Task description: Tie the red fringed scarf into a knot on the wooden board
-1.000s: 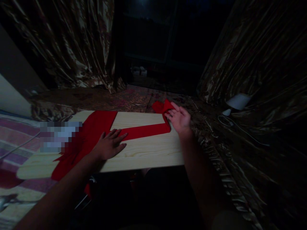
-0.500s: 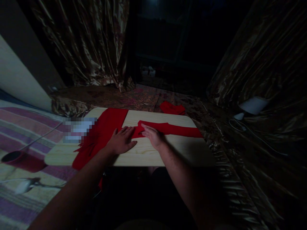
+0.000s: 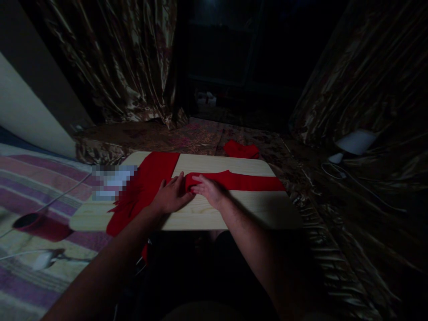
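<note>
A long red cloth strip (image 3: pixel 250 181) lies across a pale wooden tabletop (image 3: pixel 247 205), its left end doubled over into a rounded fold. My right hand (image 3: pixel 209 191) rests on that fold with its fingers stretched out. Just left of the fold, my left hand (image 3: pixel 172 196) lies open, fingers spread and thumb pointing toward the strip. Beneath and behind my left hand, a wider red cloth (image 3: pixel 158 167) with a fringed left edge runs from the far side of the tabletop to its near edge.
Beyond the tabletop sits a small red cloth bundle (image 3: pixel 240 149). A white lamp (image 3: pixel 356 141) with a cord stands at right. On the striped bedding (image 3: pixel 33 178) at left are a dark red cylinder (image 3: pixel 43 226) and a white plug (image 3: pixel 43 259). Patterned curtains (image 3: pixel 133 58) hang behind.
The strip's folded end has shifted slightly left and now looks rounder. My right hand has moved a little left with it, its fingers flatter on the cloth. My left hand's fingers have turned upward.
</note>
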A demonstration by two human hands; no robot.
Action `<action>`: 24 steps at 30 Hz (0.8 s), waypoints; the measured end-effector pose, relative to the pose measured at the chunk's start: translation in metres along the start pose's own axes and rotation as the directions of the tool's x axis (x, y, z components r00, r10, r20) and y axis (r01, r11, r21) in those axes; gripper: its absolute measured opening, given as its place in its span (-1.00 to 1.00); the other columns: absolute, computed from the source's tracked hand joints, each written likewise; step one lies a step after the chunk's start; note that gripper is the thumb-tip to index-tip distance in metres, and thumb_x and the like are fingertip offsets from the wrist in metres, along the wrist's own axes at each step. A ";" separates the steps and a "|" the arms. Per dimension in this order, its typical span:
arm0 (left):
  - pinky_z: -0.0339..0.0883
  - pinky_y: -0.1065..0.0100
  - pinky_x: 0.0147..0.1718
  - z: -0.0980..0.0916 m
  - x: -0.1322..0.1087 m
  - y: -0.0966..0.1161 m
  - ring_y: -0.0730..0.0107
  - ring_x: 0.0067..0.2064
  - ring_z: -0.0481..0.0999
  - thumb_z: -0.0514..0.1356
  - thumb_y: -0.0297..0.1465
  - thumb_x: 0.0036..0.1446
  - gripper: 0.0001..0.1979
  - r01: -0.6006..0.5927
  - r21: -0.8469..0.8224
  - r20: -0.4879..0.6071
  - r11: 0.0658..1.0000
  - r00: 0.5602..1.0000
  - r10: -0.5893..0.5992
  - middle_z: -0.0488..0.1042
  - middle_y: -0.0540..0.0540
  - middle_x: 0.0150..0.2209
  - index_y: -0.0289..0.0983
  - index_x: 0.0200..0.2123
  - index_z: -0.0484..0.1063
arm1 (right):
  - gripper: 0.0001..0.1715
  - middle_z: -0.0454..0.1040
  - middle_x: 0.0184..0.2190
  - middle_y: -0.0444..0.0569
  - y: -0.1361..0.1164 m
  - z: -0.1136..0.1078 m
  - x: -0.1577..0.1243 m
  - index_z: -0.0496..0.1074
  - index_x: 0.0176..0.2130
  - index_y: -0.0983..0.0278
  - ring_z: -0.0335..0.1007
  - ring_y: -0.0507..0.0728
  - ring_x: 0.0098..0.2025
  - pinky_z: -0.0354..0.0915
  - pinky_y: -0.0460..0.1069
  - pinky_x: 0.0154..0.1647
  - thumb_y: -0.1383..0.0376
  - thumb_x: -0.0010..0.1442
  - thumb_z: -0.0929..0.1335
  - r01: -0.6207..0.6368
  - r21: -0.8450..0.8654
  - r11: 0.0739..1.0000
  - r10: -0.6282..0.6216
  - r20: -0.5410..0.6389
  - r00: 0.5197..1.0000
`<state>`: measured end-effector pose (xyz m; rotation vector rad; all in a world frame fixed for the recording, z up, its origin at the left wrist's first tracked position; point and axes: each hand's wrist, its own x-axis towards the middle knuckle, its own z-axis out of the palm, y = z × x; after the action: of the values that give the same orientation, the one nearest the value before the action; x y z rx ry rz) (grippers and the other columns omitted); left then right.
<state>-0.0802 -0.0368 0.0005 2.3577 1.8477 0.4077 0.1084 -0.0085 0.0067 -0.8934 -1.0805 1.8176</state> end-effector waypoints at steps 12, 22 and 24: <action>0.10 0.07 0.31 0.015 0.020 0.021 0.00 0.39 0.21 0.04 -0.29 0.26 -0.26 -0.028 0.014 -0.143 1.000 0.989 0.029 0.18 -0.40 0.39 -0.48 0.43 0.01 | -0.21 0.52 -0.03 0.09 -0.014 -0.026 -0.037 0.15 0.38 0.06 0.59 0.18 -0.20 0.43 0.18 -0.01 0.12 0.23 0.39 -0.038 0.073 0.997 0.056 -0.252 0.966; 0.20 0.03 0.26 0.015 0.018 0.016 -0.03 0.37 0.25 0.10 -0.38 0.19 -0.25 -0.079 0.027 -0.150 0.996 0.985 0.082 0.31 -0.33 0.32 -0.26 0.45 0.07 | -0.31 0.55 -0.15 -0.18 -0.030 -0.081 -0.041 0.36 0.16 -0.06 0.53 0.09 -0.23 0.46 0.05 -0.18 0.28 0.03 0.38 0.383 0.260 0.886 -0.128 -0.658 0.742; 0.21 0.03 0.25 0.017 0.019 0.015 -0.05 0.37 0.26 0.10 -0.38 0.20 -0.28 -0.084 0.039 -0.149 0.996 0.985 0.089 0.31 -0.33 0.32 -0.25 0.44 0.13 | -0.44 0.56 -0.19 -0.19 -0.040 -0.101 -0.038 0.42 0.07 0.03 0.52 0.06 -0.22 0.44 -0.01 -0.21 0.29 0.04 0.37 0.446 0.260 0.856 -0.139 -0.716 0.684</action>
<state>-0.0569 -0.0214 -0.0093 2.4996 1.8301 0.5851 0.2227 0.0018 0.0106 -0.9320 -0.3083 1.1950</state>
